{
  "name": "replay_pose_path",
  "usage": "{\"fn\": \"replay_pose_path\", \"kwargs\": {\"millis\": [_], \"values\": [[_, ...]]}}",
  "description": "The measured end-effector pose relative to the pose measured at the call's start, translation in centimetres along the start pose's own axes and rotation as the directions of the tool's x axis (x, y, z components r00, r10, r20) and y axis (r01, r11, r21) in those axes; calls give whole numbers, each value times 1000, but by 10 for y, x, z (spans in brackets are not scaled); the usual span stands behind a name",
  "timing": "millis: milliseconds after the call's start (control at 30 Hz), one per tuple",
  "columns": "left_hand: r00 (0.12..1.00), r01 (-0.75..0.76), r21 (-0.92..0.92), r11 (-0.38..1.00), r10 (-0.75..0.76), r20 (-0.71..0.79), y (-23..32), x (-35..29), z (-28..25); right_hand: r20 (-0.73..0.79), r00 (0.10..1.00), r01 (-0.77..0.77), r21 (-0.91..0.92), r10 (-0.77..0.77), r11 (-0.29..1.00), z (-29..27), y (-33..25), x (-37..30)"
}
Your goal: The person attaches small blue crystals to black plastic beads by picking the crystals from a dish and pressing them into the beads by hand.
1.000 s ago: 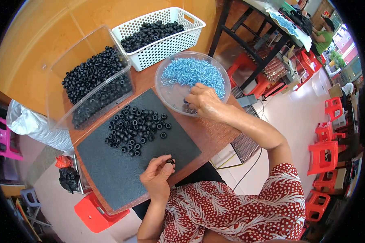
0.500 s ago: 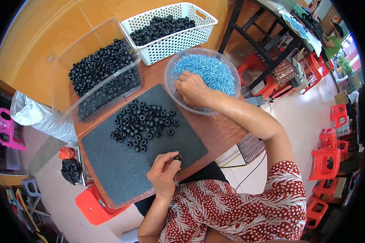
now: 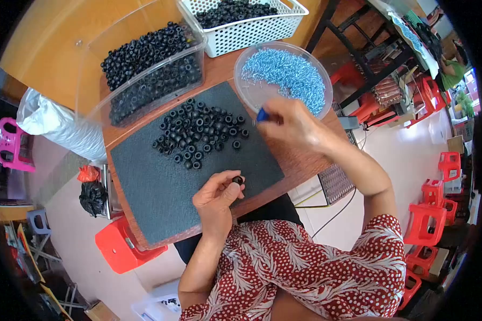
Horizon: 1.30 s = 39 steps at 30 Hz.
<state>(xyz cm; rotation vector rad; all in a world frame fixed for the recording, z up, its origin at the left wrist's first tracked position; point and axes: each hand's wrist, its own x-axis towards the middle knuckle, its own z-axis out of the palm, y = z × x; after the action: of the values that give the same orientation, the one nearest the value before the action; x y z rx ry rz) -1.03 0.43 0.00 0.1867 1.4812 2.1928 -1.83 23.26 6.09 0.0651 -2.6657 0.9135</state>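
My left hand (image 3: pixel 215 197) pinches one small black ring-shaped piece (image 3: pixel 237 181) between thumb and fingers, just above the near edge of a dark grey mat (image 3: pixel 166 203). My right hand (image 3: pixel 294 122), slightly blurred, is closed on a small dark blue piece (image 3: pixel 262 114) that sticks out past the fingertips. The hand hovers over the near side of a clear round bowl (image 3: pixel 247 92), which holds many tiny light blue glittering pieces (image 3: pixel 284 69). On the mat lies a loose pile of black ring-shaped pieces (image 3: pixel 201 128).
A clear plastic bin (image 3: pixel 144 88) of similar black pieces stands at the table's far left. Behind it is a white perforated basket (image 3: pixel 251 35), also holding black pieces. A red stool (image 3: pixel 115 249) and a white sack (image 3: pixel 64 125) are left of the wooden table (image 3: pixel 300 166).
My right hand has come up out of the bowl toward me, and a dark blue piece now shows in its fingers. My left hand keeps its black piece. The whole view has shifted.
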Motion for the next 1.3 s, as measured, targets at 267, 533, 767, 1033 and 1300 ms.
{"fn": "replay_pose_path", "kwargs": {"millis": [267, 533, 767, 1033, 1300], "values": [[996, -84, 26, 996, 84, 12, -2, -4, -1, 576, 802, -462, 437, 154, 772, 19, -40, -37], [976, -219, 205, 954, 215, 44, 3, -10, -6, 696, 669, -687, 442, 263, 577, 26, -47, -31], [995, -92, -55, 994, 94, 37, -1, -14, -9, 622, 712, -672, 471, 325, 572, 33, -53, -43], [999, -38, -153, 987, 40, 12, 1, -20, -11, 553, 755, -651, 570, 352, 500, 51, -62, -56], [997, -48, -87, 995, 42, -61, 12, -27, -28, 63, 994, -107, 338, 90, 935, 68, -55, -28]]}}
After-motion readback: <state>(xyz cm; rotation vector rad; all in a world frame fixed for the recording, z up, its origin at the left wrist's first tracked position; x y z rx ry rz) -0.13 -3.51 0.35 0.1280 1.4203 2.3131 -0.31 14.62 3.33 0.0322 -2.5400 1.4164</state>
